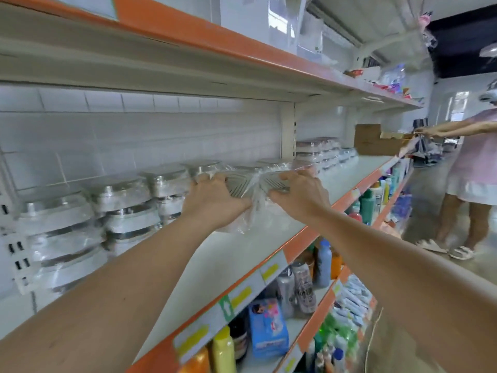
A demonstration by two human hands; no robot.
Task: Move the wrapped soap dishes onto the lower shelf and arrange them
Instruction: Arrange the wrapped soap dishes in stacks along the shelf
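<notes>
Over the front half of the shelf (242, 251), a wrapped soap dish (255, 184) is held between both hands, level with the tops of the stacked dishes (121, 211) that line the back wall. The ribbed metal top is seen through crinkled clear film, and loose film hangs down between the wrists. The step appears to be placement into the row. It would best be done by keeping the dish level, carrying it back until it meets the neighbouring stack (204, 168), and squaring its edge with that stack before release; the trailing film should be tucked under so that it is not caught. The left hand (212, 203) is curled over the dish's left edge, fingers bent on top and thumb drawn in beneath. The right hand (298, 195) is curled likewise over the right edge, fingertips pressed on the film. Bottles (322, 262) are seen on the shelf below, and another person (468, 168) stands at the far right.
</notes>
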